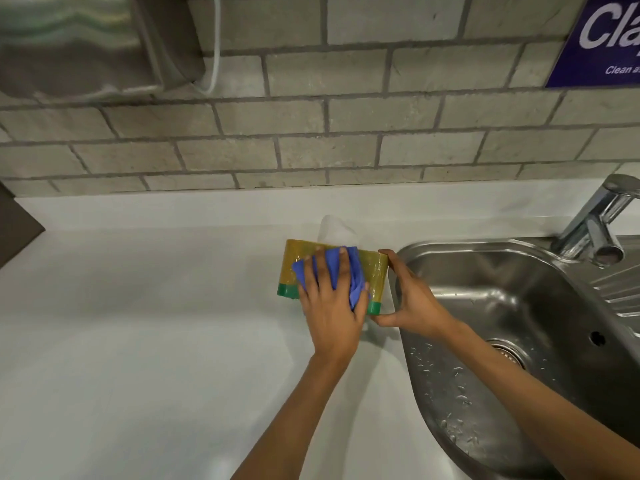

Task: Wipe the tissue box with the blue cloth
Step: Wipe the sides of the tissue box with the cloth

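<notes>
I see the yellow rectangular tissue box with green corners (375, 275) lying on the white countertop (138, 323), just left of the stainless steel sink (502, 306). A white tissue (334, 230) sticks up from its far side.

My left hand (329, 306) lies flat on top of the box, palm down, fingers spread and pointing toward the far wall. Under that palm is the crumpled blue cloth (353, 275), pressed against the box's top face. The cloth shows between and beside my fingers, spilling out to the right of the hand and a little to the left of it. So the left hand is pressing down on the cloth rather than closed into a fist around it.

My right hand (412, 299) is at the right end of the box, between the box and the sink rim. Its thumb touches the near right corner by the green patch, and a fingertip reaches the far right corner, so the hand clasps that end of the box from the side.

A chrome tap (595, 226) stands at the far right of the sink. Water droplets speckle the sink's near wall. A grey brick wall (311, 133) runs along the far edge of the counter, with a metal wall-mounted dispenser (86, 43) at the upper left and a blue sign with white lettering (602, 39) at the upper right.
</notes>
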Demonstrator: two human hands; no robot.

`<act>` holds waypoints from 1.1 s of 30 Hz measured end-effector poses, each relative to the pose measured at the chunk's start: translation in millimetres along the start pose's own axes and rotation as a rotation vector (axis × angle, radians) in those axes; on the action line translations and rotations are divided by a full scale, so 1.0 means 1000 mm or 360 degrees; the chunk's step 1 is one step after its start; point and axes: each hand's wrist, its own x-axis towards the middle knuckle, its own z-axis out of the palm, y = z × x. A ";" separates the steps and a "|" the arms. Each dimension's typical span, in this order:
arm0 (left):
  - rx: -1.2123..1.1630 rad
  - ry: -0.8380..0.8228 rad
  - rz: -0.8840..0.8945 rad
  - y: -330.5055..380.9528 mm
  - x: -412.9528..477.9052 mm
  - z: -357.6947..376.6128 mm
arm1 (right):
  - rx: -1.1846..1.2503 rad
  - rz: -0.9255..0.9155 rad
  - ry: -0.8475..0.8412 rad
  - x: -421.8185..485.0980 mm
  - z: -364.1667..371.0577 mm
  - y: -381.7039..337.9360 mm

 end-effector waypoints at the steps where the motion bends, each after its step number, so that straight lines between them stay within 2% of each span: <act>1: 0.0036 0.0019 0.0094 -0.006 -0.002 0.002 | 0.0002 -0.0005 0.0003 0.000 0.000 0.000; 3: 0.0015 0.0056 0.0108 -0.021 -0.003 0.004 | 0.0003 -0.0009 0.0019 0.000 -0.001 0.000; 7: -0.0253 0.0027 -0.0319 -0.030 0.010 -0.003 | 0.0018 0.0036 0.0027 -0.001 0.002 -0.001; 9: -0.0252 -0.0005 -0.0367 -0.018 0.016 -0.004 | 0.0019 0.0044 0.0040 -0.001 0.004 -0.001; 14: -0.0040 -0.0061 0.0195 0.007 -0.002 -0.004 | 0.0008 0.0035 0.0018 -0.001 0.002 -0.002; 16: -0.0059 0.0013 0.0276 -0.011 -0.004 -0.002 | 0.0003 0.0041 0.0012 -0.002 0.002 -0.002; 17: -0.0093 0.0046 0.0216 -0.021 -0.003 -0.003 | -0.0001 0.0040 0.0015 -0.002 0.002 -0.001; 20: -0.0287 0.0042 -0.0215 -0.034 0.010 -0.010 | 0.0005 0.0033 0.0028 -0.002 0.006 -0.002; 22: -0.0372 0.0011 -0.0326 -0.023 0.019 -0.011 | 0.0024 0.0042 0.0030 0.000 0.007 -0.003; 23: -0.0336 0.0000 -0.0231 -0.015 0.020 -0.011 | 0.0039 0.0049 0.0035 0.001 0.007 -0.004; 26: -0.0133 0.0004 0.0322 0.004 0.002 -0.005 | 0.0106 0.0029 0.0024 0.002 0.004 -0.004; 28: -0.0120 -0.0005 0.0517 -0.001 -0.012 0.000 | 0.0099 0.0012 0.0002 0.000 0.002 -0.006; 30: -0.0136 0.0038 0.0524 -0.020 -0.017 0.003 | 0.0074 0.0022 -0.0005 -0.001 0.002 -0.007; 33: -0.0235 0.0122 0.0212 -0.047 -0.010 -0.001 | 0.0014 0.0038 0.0014 -0.002 0.005 -0.005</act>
